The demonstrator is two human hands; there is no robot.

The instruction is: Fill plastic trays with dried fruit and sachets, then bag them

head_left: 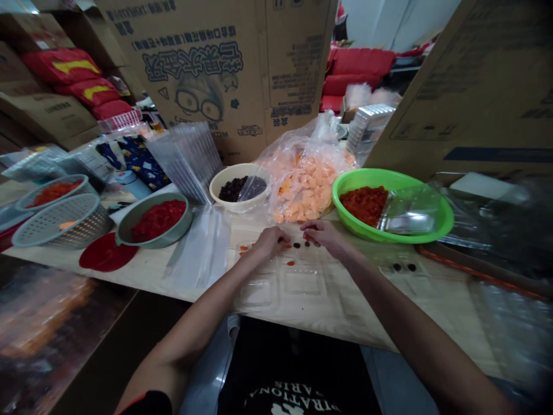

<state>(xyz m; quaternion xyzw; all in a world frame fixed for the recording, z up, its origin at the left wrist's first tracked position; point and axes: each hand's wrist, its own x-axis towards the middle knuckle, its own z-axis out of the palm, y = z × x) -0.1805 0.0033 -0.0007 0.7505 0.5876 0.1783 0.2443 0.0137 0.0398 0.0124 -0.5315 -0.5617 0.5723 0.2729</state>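
My left hand [271, 242] is over the clear plastic trays [302, 280] in the middle of the table, fingers pinched together. A small orange-red piece shows by its fingertips, but I cannot make out what they hold. Close by on the right, my right hand [323, 235] has its fingers closed around a small orange-red piece. Between and below the hands lie a dark round piece [296, 245] and a loose orange-red piece [291, 263]. Several more orange pieces [244, 248] sit left of my left hand.
Beyond my hands are a bag of orange pieces [305, 190], a cream bowl [218, 190] of dark pieces and a green basin [444, 216] with red pieces and a clear tray. Leftward stand a grey-green bowl [125, 233], a colander [38, 230] and stacked clear lids [190, 158]. Cardboard [242, 115] rises behind.
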